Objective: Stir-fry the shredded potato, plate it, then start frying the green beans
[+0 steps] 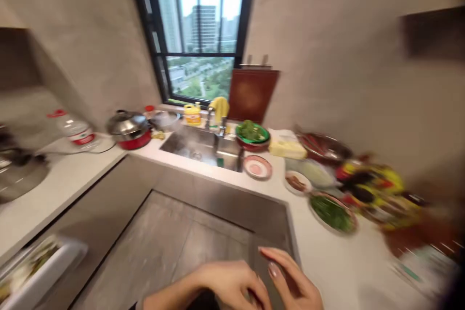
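My left hand (236, 282) comes in at the bottom middle, its fingers loosely bent and pointing down to the right, partly cut off by the frame. Close beside it, my right hand (296, 283) has its fingers apart and slightly curved. No object shows in either hand. Both hang in front of the counter, above the floor (189, 232). Nearest on the counter to my right hand is a plate of chopped green vegetables (334, 212). Behind that stands a small bowl with brown pieces (297, 183).
A steel sink (196, 147) with steam over it lies under the window. Left of it stand a lidded pot (131, 130) and a water bottle (78, 131). Right of it are a pink-rimmed plate (257, 167) and leafy greens (251, 131). An open bin (54, 271) stands lower left.
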Available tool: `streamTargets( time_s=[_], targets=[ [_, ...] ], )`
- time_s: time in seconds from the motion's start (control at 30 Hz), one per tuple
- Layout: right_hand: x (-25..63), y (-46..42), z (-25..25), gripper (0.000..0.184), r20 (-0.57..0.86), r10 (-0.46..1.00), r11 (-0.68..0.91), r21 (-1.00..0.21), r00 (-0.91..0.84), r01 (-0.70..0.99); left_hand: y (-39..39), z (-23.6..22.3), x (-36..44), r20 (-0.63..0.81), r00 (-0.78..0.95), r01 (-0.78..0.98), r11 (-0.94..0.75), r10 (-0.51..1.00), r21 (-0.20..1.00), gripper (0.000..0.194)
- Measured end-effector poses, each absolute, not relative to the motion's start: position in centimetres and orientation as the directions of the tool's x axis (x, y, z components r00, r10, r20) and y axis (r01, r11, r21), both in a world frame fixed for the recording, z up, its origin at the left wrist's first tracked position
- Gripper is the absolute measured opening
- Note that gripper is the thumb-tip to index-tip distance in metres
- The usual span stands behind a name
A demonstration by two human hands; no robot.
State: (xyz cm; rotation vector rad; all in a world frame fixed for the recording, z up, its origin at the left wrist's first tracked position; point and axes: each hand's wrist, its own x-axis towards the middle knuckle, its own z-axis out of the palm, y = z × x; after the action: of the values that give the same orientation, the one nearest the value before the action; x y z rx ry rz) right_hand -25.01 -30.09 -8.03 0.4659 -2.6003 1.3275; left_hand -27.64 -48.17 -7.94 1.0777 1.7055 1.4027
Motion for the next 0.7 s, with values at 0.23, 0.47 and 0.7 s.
streamTargets(
  time_s=[0.23,0.47,0.7],
  targets=[
    [-38.0,-48.8,-6.2,0.023,0.303,-0.595,0.222,-0.829,-0.745,-0.514,-69.4,-3.5,-29.1,0.113,-0.993,0.121,0.436,0.043,0.892,0.02],
    [-55.1,-69.4,-3.5,0.023,0.451,-0.748,0.226,-0.516,-0.486,-0.826,-97.4,1.6,-44.1,0.532,-0.797,0.055,0.844,-0.285,0.534,0.022],
    [-71.7,-96.2,-0.4,0.03,0.254,-0.813,0.491,-0.186,-0.524,-0.851,-115.8,1.9,-64.3,0.5,-0.86,-0.014,0.985,-0.099,0.17,0.014]
  ],
)
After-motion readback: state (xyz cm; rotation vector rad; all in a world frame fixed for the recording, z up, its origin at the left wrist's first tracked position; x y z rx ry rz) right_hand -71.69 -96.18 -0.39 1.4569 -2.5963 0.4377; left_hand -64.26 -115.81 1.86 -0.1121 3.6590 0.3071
